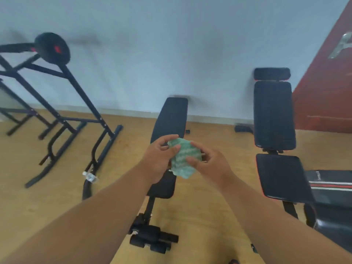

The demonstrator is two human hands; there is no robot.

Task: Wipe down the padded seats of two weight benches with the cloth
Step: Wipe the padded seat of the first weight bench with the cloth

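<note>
A green and white patterned cloth [183, 159] is bunched between both of my hands, held in the air above the middle bench. My left hand [159, 159] grips its left side and my right hand [211, 164] grips its right side. Below them stands a black padded weight bench [171, 119], its seat partly hidden by my hands. A second black bench [274, 115] stands to the right, with a separate seat pad [282, 176] and a headrest at the far end.
A black steel exercise frame [62, 119] with a round pad stands at the left on the wooden floor. A small plastic bottle [89, 176] lies by its foot. A black mat [331, 187] lies at the far right. The wall runs behind the benches.
</note>
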